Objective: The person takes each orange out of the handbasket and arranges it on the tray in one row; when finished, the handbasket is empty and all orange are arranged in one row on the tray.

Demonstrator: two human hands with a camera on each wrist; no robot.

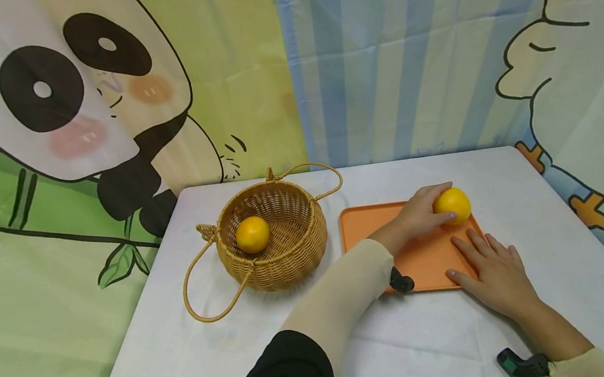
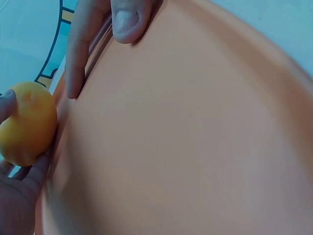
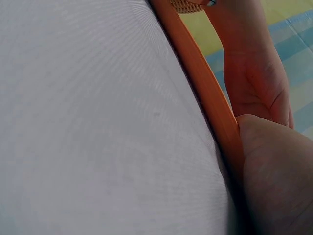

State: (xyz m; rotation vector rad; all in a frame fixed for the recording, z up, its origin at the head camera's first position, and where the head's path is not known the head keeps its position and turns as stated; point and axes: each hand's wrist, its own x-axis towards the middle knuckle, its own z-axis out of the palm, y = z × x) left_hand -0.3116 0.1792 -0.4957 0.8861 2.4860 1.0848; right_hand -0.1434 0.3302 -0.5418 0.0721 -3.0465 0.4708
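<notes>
My left hand point(image 1: 423, 212) reaches over the orange tray point(image 1: 424, 262) and grips an orange point(image 1: 453, 204) at its far right corner. In the left wrist view, the thumb and fingers curl around the orange point(image 2: 29, 125) beside the tray's rim. My right hand point(image 1: 496, 276) lies with fingers spread over the tray's near right corner. The right wrist view has the base of the right hand point(image 3: 279, 171) against the tray's edge point(image 3: 205, 88), with the left forearm beyond. A second orange point(image 1: 253, 234) sits inside a wicker basket point(image 1: 288, 275) to the left.
The basket's two looped handles stick out, one toward the back right and one point(image 1: 192, 299) toward the front left. A white cloth point(image 1: 198, 362) covers the table. Behind it hang printed curtains point(image 1: 378, 72) with cartoon animals.
</notes>
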